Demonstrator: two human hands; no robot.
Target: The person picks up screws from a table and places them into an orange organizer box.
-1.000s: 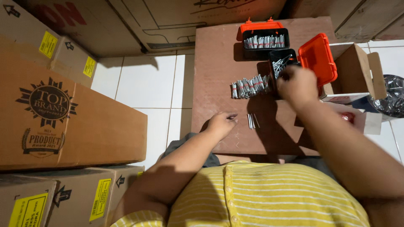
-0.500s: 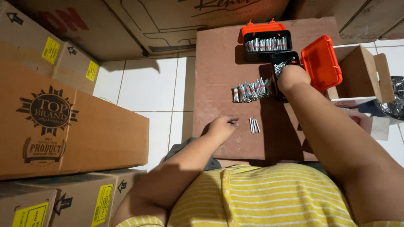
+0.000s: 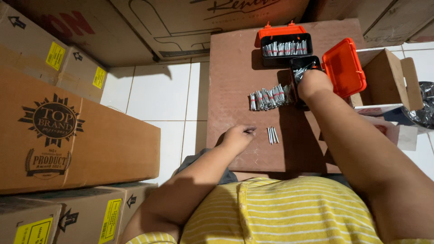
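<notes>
My left hand point(image 3: 238, 135) rests on a brown board point(image 3: 235, 81), fingers curled and pinched; I cannot see anything in it. Just right of it lie three loose silver nails point(image 3: 271, 134). My right hand point(image 3: 313, 83) reaches into a black box of loose nails point(image 3: 302, 68) whose orange lid point(image 3: 343, 68) stands open; the fingers are hidden inside. A row of banded nail bundles point(image 3: 270, 96) lies left of that hand. Behind, a second black box point(image 3: 285, 49) holds more bundles.
Large cardboard cartons point(image 3: 68, 131) are stacked on the left and along the back point(image 3: 190, 22). An open small carton point(image 3: 384, 77) and a dark plastic bag point(image 3: 425, 106) sit at the right. White floor tiles point(image 3: 158, 95) show between the cartons and the board.
My right hand has moved forward from above the bundles into the open black box. The left hand has stayed in place next to the three nails.
</notes>
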